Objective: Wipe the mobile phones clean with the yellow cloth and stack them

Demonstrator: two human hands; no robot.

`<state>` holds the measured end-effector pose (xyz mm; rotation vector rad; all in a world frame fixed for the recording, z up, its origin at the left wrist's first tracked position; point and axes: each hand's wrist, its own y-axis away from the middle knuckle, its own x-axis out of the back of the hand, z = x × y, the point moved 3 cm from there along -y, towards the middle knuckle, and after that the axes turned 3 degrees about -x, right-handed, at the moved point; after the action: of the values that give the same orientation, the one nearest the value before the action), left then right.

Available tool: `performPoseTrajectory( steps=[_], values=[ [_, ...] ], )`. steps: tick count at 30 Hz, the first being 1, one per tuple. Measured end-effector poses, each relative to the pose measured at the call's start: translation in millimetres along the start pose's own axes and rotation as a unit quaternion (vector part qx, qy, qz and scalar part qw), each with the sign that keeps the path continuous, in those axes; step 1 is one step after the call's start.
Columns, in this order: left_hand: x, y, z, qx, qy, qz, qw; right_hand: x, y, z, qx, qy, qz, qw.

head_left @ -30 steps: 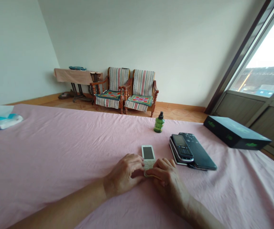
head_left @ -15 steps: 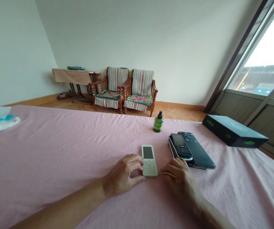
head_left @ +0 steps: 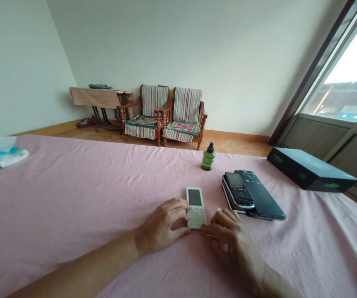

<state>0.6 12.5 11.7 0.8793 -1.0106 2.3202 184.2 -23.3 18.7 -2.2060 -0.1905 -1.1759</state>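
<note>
A white keypad mobile phone (head_left: 194, 198) lies face up on the pink cloth, its dark screen at the far end. My left hand (head_left: 166, 223) grips its left side, with bent fingers at the edge and the thumb by the near left corner. My right hand (head_left: 232, 240) is closed in a pinch around a thin, pale yellowish piece (head_left: 208, 234), mostly hidden by the fingers; its kind is unclear. That piece touches the phone's near right corner. Beyond my right hand, a black keypad phone (head_left: 239, 190) rests on a small stack beside a dark, flat case-like item (head_left: 264, 198).
A green spray bottle (head_left: 208, 160) stands upright near the far edge of the pink cloth (head_left: 104, 178). At the right lies a black box (head_left: 312, 169), at the far left a white and blue packet (head_left: 3, 157). Two wooden chairs (head_left: 183, 118) stand by the wall.
My right hand has moved left, bringing the pale piece against the phone's near right corner. My left hand stays at the phone's left side. The view has shifted slightly.
</note>
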Motion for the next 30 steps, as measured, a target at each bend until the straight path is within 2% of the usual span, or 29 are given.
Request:
performPoseTrajectory(
  steps=[7, 15, 21, 30],
  values=[
    [1.3, -0.6, 1.8, 0.004, -0.006, -0.007, 1.000, -8.4, -5.2, -5.8, 0.018, 0.003, -0.018, 1.000],
    [0.6, -0.8, 1.2, 0.006, -0.004, -0.008, 1.000, -2.9, -4.3, 1.0, 0.022, 0.016, -0.026, 0.999],
    [0.7, -1.1, 1.9, 0.004, -0.002, -0.007, 1.000, -9.7, -7.9, -7.5, 0.036, 0.019, -0.037, 0.998],
    [-0.1, -1.3, 0.9, -0.005, -0.006, -0.013, 1.000, -9.6, -9.5, -5.7, 0.013, 0.006, -0.046, 0.999]
  ],
)
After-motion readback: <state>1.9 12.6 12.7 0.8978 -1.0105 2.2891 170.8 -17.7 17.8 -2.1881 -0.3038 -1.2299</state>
